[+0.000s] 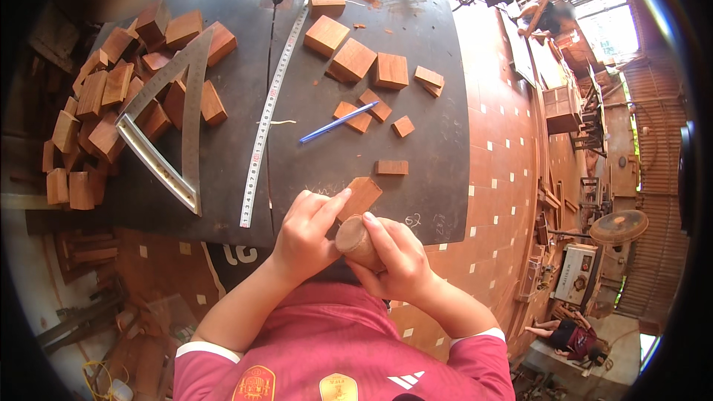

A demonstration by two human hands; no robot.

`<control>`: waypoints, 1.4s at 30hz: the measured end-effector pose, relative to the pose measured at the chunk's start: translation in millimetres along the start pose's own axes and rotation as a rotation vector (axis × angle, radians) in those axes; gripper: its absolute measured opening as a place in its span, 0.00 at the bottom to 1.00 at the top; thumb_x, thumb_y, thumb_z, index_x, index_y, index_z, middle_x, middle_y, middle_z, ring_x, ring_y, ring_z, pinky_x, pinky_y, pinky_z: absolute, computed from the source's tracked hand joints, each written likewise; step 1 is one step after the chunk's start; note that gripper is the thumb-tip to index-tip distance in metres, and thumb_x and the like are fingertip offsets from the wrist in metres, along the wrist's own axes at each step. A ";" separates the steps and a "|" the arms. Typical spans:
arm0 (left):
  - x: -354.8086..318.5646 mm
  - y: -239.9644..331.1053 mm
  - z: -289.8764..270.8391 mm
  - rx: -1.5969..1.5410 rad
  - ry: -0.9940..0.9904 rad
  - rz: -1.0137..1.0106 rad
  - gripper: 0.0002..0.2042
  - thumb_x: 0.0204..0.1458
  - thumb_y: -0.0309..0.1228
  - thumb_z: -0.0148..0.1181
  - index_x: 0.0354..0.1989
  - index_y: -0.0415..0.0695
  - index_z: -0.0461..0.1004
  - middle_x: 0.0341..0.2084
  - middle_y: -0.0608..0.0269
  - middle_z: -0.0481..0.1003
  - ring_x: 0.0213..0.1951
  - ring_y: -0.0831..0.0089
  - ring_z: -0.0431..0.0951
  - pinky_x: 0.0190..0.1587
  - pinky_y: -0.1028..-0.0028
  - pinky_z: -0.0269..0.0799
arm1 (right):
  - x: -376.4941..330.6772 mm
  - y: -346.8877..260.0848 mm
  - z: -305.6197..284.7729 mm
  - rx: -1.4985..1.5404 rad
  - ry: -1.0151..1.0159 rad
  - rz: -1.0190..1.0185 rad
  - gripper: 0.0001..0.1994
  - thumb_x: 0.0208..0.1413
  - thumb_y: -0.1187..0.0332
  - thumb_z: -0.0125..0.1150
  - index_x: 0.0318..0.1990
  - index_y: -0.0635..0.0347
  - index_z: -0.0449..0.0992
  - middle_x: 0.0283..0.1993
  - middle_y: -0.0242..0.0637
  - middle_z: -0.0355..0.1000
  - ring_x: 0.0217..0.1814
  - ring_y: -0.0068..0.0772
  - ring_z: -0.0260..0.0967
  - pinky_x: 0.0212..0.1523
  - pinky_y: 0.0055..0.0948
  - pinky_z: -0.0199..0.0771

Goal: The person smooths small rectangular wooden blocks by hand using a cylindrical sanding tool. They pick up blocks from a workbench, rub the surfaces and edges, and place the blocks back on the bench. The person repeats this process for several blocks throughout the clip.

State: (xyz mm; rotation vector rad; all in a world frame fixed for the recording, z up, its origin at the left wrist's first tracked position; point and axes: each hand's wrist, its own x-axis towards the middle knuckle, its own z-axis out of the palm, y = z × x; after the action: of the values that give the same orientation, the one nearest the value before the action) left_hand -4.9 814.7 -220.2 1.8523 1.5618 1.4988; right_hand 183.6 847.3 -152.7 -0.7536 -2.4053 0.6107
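Both hands meet just in front of my chest, at the near edge of a dark worktable [416,104]. My right hand [397,260] is wrapped around a short round wooden piece [355,238], its cut end facing up. My left hand [308,234] presses against that piece from the left, and its fingers also touch a flat reddish wooden block [362,194] that lies on the table edge just beyond.
Several reddish wooden blocks [353,59] lie scattered on the table, with a heap [96,119] at the left under a metal triangular square [182,111]. A steel ruler [269,111] and a blue pen [338,122] lie mid-table. A fan [618,226] and machines stand at the right.
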 end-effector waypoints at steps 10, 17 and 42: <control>-0.2 -0.2 0.5 0.011 0.020 0.009 0.30 0.37 0.21 0.76 0.56 0.36 0.81 0.33 0.56 0.75 0.33 0.58 0.76 0.39 0.62 0.75 | 10.7 19.7 -7.6 -0.043 0.119 0.088 0.37 0.48 0.74 0.79 0.67 0.76 0.71 0.50 0.57 0.79 0.45 0.55 0.80 0.47 0.45 0.81; 1.6 1.7 -2.5 -0.002 0.014 -0.013 0.28 0.39 0.21 0.76 0.55 0.38 0.83 0.31 0.58 0.76 0.32 0.59 0.76 0.37 0.64 0.76 | 7.8 20.0 -5.3 -0.120 0.132 0.009 0.39 0.48 0.74 0.79 0.68 0.77 0.69 0.52 0.58 0.78 0.48 0.58 0.80 0.50 0.45 0.81; 1.4 0.1 1.7 0.022 0.035 -0.007 0.30 0.37 0.22 0.77 0.56 0.38 0.83 0.31 0.58 0.76 0.32 0.60 0.76 0.36 0.64 0.76 | 6.6 29.8 -7.7 -0.109 0.139 0.044 0.39 0.48 0.73 0.79 0.68 0.77 0.69 0.52 0.58 0.79 0.47 0.56 0.80 0.48 0.47 0.80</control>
State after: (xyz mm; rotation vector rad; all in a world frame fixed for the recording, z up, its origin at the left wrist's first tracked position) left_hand -3.6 816.5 -220.1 1.8399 1.6047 1.5253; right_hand 194.9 875.4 -161.2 -0.8675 -2.3141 0.4320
